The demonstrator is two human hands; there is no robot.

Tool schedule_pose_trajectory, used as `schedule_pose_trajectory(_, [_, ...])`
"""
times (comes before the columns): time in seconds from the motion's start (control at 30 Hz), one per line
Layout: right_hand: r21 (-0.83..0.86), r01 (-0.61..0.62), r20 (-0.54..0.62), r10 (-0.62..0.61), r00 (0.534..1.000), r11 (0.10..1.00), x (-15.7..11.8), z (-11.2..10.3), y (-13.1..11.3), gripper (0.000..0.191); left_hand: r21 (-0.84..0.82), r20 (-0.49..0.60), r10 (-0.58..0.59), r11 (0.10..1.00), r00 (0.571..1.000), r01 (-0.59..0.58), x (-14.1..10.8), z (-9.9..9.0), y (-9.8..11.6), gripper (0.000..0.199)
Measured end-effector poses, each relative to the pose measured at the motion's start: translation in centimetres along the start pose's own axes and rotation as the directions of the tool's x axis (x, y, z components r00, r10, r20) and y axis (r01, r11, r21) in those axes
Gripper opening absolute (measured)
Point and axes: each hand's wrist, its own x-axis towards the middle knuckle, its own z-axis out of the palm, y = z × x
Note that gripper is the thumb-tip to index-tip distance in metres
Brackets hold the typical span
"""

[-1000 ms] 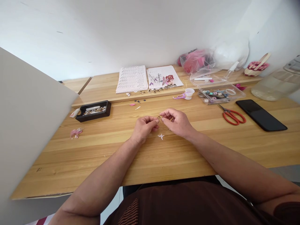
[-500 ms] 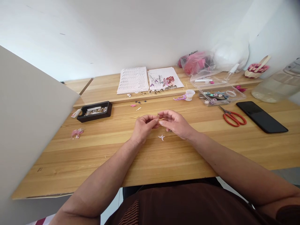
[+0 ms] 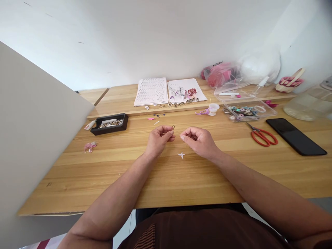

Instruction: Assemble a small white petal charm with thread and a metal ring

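Observation:
Between the thumb and forefinger of my left hand (image 3: 160,140) is a small metal ring (image 3: 173,127), its round loop showing above the fingertips. A short gap to the right, my right hand (image 3: 200,141) is closed in a pinch. Whatever its fingertips hold, if anything, is too small to name. Below and between both hands, a white curved-point paper cutout (image 3: 181,155) lies flat on the wooden table (image 3: 166,188). Beyond my left hand are a white paper sliver (image 3: 156,122), a pink piece (image 3: 151,119) and several small dark pieces (image 3: 159,115).
A black tray (image 3: 110,128) of small beads stands left, near pink scraps (image 3: 90,147). Printed sheets (image 3: 151,90) lie on the raised ledge behind. Rightward are a small white cup (image 3: 213,109), a clear parts box (image 3: 246,112), red-handled scissors (image 3: 264,137) and a phone (image 3: 296,136).
My right hand has drawn away to the right from my left hand, opening a gap between them. The ring stays in my left fingers. The whole view has shifted slightly.

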Motion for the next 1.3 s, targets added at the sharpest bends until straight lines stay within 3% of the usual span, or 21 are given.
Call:
schedule_pose_trajectory(0.13, [0.020,0.037,0.008,-0.037,0.999,0.999,-0.1,0.1,-0.1,0.016,0.061,0.007,-0.002,0.998,1.000,0.001,0.1,-0.2,-0.2,0.035])
schedule_pose_trajectory(0.3, [0.029,0.089,0.037,-0.090,0.995,0.996,-0.4,0.3,-0.1,0.013,0.050,0.011,0.007,0.999,1.000,-0.008,0.0,-0.1,-0.4,0.026])
schedule_pose_trajectory(0.5, [-0.013,0.129,0.038,-0.129,0.991,0.991,-0.7,0.3,-0.3,0.013,0.076,0.009,-0.050,0.996,0.999,0.049,-0.3,0.0,0.7,0.031])
schedule_pose_trajectory(0.73, [-0.208,0.085,0.004,-0.086,0.996,0.974,0.0,0.1,0.6,0.009,0.024,-0.017,-0.040,0.999,0.999,0.040,-0.3,0.0,1.1,0.029])
schedule_pose_trajectory(0.83, [-0.267,0.109,-0.074,-0.133,0.988,0.957,0.3,-0.1,0.8,0.021,0.059,0.002,-0.015,0.998,1.000,0.014,-0.4,0.2,0.9,0.028])
schedule_pose_trajectory(0.93, [-0.120,0.062,-0.100,-0.074,0.992,0.991,0.4,-0.1,0.5,0.028,0.146,0.032,0.007,0.989,0.999,-0.012,-0.8,0.5,0.7,0.025])
schedule_pose_trajectory(1.1, [0.067,-0.044,-0.062,0.048,0.997,0.997,0.4,0.2,-0.2,0.023,0.335,0.101,0.079,0.936,0.992,-0.109,-1.3,1.1,0.4,0.018])
schedule_pose_trajectory(1.3, [0.104,-0.048,-0.072,0.056,0.996,0.993,0.6,0.2,0.1,0.018,0.111,0.176,-0.056,0.993,0.983,0.037,-1.4,1.2,0.2,0.028])
